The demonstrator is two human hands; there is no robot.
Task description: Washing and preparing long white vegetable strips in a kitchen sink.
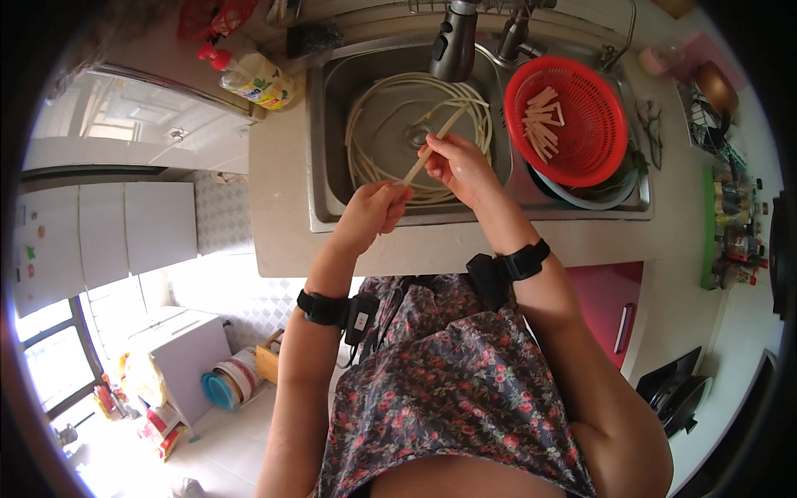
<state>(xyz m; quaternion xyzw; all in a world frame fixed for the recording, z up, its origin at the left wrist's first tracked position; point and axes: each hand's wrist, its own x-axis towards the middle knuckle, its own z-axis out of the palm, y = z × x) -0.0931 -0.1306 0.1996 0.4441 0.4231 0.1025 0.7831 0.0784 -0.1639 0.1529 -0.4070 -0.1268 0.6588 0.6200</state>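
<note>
Both of my hands hold one long pale peeled stalk (416,170) over the front of a steel sink basin (330,137). My left hand (378,208) closes around its lower end, and my right hand (456,163) pinches it higher up between thumb and fingers. Below them, several long pale stalks (356,134) lie coiled in a ring around the drain. To the right, a red plastic colander (588,118) holds short cut pale pieces (542,124). Under the colander sits a light-coloured bowl (591,202) with some green leaves (636,163).
The pull-down faucet head (453,50) hangs over the basin's back edge. A dish soap bottle (261,81) stands left of the sink. A green rack of jars (710,227) stands far right. The countertop (280,249) edge runs in front of my body.
</note>
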